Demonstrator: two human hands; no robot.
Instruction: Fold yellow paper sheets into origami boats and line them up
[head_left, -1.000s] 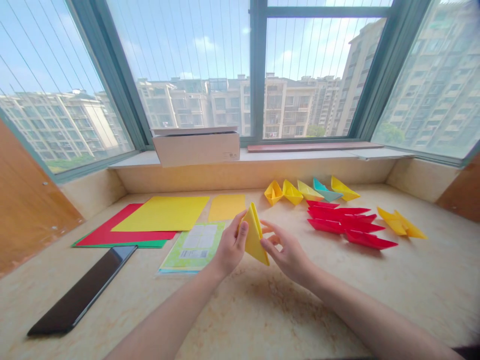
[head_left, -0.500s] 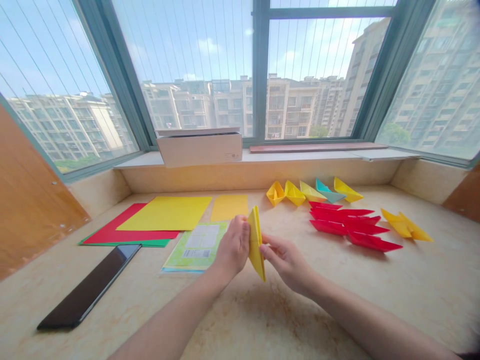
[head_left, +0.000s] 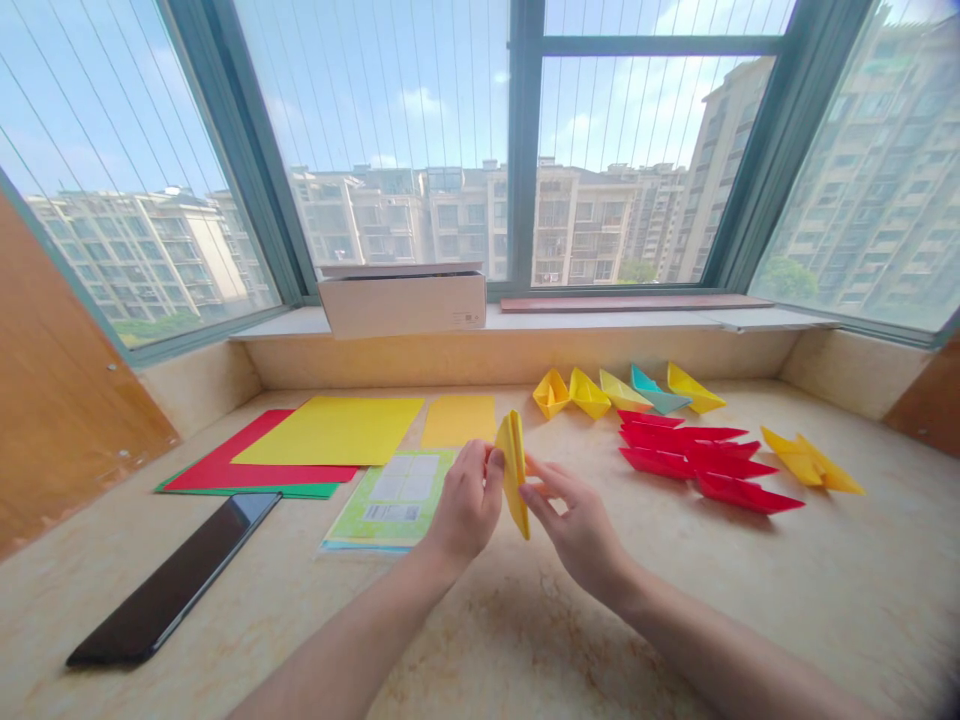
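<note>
While you pinch it between both hands, the folded yellow paper (head_left: pixel 513 472) stands narrow edge up, point down, slightly tilted, held in the air above the marble ledge (head_left: pixel 675 610). Your left hand (head_left: pixel 469 502) is closed narrow on its left side, thumb near the top. Your right hand (head_left: pixel 576 532) is also narrow, fingertips against its right side. Directly behind the hands lies an orange-yellow sheet (head_left: pixel 457 420). Just left of your left hand is a printed green packet (head_left: pixel 390 498). Further left, a yellow sheet (head_left: pixel 330 430) lies on a red sheet (head_left: pixel 225 472) over a green sheet (head_left: pixel 247 491), with a black smartphone (head_left: pixel 172 582) nearer you. To the right: a row of yellow and teal paper boats (head_left: pixel 622 393), a red paper boat cluster (head_left: pixel 694 452), and yellow paper boats (head_left: pixel 810 462). A cardboard box (head_left: pixel 401 305) sits on the window sill (head_left: pixel 622 319).
</note>
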